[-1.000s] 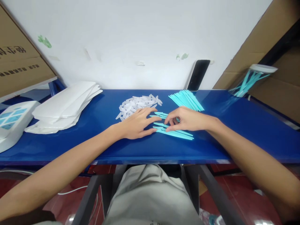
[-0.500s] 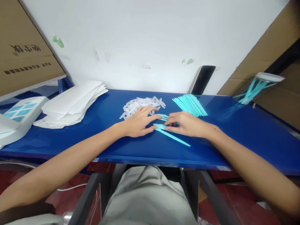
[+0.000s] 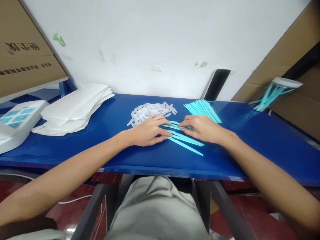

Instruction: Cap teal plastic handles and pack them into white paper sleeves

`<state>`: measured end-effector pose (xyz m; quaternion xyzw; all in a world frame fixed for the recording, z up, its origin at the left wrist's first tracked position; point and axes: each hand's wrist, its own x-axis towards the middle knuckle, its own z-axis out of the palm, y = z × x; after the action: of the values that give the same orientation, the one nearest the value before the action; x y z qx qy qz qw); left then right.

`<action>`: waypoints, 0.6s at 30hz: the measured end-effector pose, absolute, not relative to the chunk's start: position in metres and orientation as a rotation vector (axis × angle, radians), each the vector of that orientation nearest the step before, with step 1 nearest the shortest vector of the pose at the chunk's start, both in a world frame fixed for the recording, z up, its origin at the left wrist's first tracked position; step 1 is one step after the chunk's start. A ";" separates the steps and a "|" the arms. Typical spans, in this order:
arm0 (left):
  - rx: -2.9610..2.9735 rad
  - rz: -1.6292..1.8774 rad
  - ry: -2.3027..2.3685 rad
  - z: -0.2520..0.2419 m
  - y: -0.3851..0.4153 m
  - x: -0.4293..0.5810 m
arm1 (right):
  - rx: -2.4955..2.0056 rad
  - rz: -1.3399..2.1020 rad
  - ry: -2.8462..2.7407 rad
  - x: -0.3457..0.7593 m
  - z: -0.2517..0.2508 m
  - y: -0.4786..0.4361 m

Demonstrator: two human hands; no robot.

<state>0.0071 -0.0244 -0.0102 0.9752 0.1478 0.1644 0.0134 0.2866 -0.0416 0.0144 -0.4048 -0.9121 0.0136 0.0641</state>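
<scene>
Loose turquoise strips [image 3: 188,139] lie between the hands, the nearer ones uncovered since half a second ago. At their nine o'clock, the left hand [image 3: 150,131] spreads its fingers, tips at the strips. At two, the right hand [image 3: 203,128], now shifted farther out, bunches its fingertips by the far strips; whether it grips one cannot be told. White pieces [image 3: 147,111] heap at ten.

From the near-edge side of the glossy blue counter [image 3: 155,160], the head-worn camera looks forward and down at close range, facing the flat white wall [image 3: 150,40] beyond.
</scene>
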 end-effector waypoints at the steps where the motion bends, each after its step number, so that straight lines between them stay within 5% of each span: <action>1: 3.035 0.510 0.466 -0.010 -0.025 0.008 | -1.208 0.048 -2.761 0.286 0.015 -0.042; 18: 3.018 0.432 0.481 -0.010 -0.027 0.010 | -1.176 0.254 -2.721 0.284 0.021 -0.048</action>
<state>0.0098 -0.0271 -0.0101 0.9774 0.1557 0.1401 0.0274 0.2836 -0.0476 0.0207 -0.3940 -0.9114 0.0850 0.0832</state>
